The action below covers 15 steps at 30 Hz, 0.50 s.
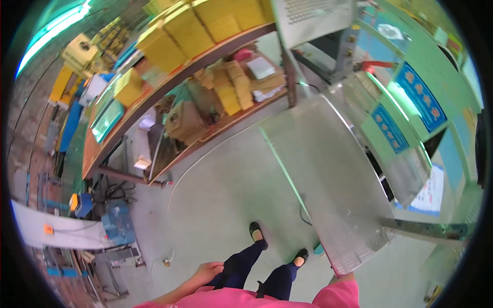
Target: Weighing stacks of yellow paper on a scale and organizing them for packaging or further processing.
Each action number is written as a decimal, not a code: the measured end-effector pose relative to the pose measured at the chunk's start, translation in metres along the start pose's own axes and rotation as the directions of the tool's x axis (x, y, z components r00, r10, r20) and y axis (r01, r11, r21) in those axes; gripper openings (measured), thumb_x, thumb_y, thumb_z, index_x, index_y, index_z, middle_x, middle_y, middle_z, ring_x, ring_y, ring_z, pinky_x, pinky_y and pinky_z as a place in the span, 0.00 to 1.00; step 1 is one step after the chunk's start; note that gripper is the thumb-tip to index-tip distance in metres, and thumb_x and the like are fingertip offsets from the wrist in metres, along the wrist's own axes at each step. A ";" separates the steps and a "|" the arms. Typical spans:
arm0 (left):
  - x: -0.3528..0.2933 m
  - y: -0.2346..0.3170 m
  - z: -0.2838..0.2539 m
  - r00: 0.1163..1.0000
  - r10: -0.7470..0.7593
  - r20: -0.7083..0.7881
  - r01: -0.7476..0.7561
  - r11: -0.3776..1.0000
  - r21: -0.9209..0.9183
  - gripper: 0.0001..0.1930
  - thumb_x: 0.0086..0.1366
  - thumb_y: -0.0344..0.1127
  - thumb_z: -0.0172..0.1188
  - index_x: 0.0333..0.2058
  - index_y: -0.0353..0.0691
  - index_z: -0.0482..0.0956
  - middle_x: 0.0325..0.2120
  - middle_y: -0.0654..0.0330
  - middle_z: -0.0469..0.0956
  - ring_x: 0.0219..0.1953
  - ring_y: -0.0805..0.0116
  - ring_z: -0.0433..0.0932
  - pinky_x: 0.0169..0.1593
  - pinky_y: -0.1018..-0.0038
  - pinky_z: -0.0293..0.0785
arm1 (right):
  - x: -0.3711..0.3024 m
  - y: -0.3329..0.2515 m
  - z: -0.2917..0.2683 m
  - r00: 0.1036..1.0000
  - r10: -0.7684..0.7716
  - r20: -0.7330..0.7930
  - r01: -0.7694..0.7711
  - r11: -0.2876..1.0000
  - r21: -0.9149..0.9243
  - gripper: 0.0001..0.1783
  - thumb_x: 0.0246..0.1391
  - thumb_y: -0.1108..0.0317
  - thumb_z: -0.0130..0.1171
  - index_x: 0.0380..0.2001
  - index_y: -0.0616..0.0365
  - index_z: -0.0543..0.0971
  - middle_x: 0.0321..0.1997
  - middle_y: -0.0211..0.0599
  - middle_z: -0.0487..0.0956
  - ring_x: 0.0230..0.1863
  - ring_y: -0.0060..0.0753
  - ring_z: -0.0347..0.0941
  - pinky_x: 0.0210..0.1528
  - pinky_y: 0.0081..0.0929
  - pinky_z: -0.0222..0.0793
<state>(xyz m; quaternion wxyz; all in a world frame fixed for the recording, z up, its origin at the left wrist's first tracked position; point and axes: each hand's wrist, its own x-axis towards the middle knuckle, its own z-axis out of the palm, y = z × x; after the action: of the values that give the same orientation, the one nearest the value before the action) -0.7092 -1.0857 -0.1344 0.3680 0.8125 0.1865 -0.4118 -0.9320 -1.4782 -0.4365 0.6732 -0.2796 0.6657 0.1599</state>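
Observation:
My left hand (209,270) hangs in front of my body at the lower middle, its fingers curled loosely inward. Nothing shows in it, and it is apart from everything but my own clothing. At the lower right, only a small part of my right hand (343,278) shows below a pink sleeve. It is at the near corner of a long grey metal panel (328,164), and its fingers are hidden there. Small holes mark the panel's near end. Whether this panel is a loose sheet or a table top, I cannot tell.
A wooden-topped bench (205,56) bears yellow boxes (215,20); cardboard lies on its lower shelf. A pale green machine (418,66) with blue signs stands right. Another perforated panel (313,20) stands at the top. A blue motor-like unit (118,223) and a hose (187,174) are on the floor.

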 end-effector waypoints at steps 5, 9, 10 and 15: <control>0.005 -0.025 0.000 0.997 0.052 0.053 -0.052 0.999 -0.016 0.22 0.65 0.49 0.56 0.49 0.37 0.78 0.37 0.54 0.83 0.40 0.66 0.82 0.47 0.72 0.75 | -0.017 -0.042 0.013 1.000 0.028 0.001 -0.026 0.957 -0.288 0.21 0.58 0.48 0.48 0.52 0.40 0.72 0.44 0.31 0.74 0.37 0.38 0.66 0.39 0.49 0.66; 0.016 -0.020 -0.022 0.994 0.106 0.013 -0.103 0.982 -0.161 0.21 0.65 0.48 0.54 0.47 0.38 0.79 0.39 0.51 0.82 0.43 0.60 0.81 0.49 0.69 0.74 | 0.018 -0.042 -0.038 0.999 0.006 -0.042 -0.028 0.841 -0.540 0.17 0.59 0.51 0.47 0.46 0.44 0.75 0.35 0.33 0.74 0.33 0.36 0.69 0.36 0.46 0.68; 0.025 0.006 -0.043 0.984 0.179 -0.014 -0.180 0.983 -0.047 0.20 0.65 0.48 0.54 0.47 0.38 0.79 0.39 0.50 0.82 0.45 0.58 0.81 0.50 0.68 0.74 | -0.006 0.000 0.020 0.997 0.078 0.021 -0.056 0.856 -0.514 0.15 0.59 0.55 0.45 0.38 0.50 0.78 0.25 0.34 0.75 0.29 0.33 0.72 0.33 0.41 0.70; 0.046 0.018 -0.136 0.948 0.241 -0.207 -0.269 0.955 -0.122 0.21 0.64 0.43 0.54 0.49 0.35 0.78 0.35 0.54 0.82 0.39 0.64 0.80 0.46 0.70 0.74 | -0.024 -0.050 0.189 0.831 -0.313 0.461 0.370 -0.308 -0.876 0.27 0.60 0.51 0.43 0.36 0.64 0.82 0.47 0.60 0.78 0.51 0.60 0.74 0.54 0.50 0.68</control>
<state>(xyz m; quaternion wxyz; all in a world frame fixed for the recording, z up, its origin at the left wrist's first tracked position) -0.5990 -0.9950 -0.1105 0.4583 0.8356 0.1442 -0.2663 -0.7514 -1.4023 -0.4127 0.2438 -0.8627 0.1766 0.4063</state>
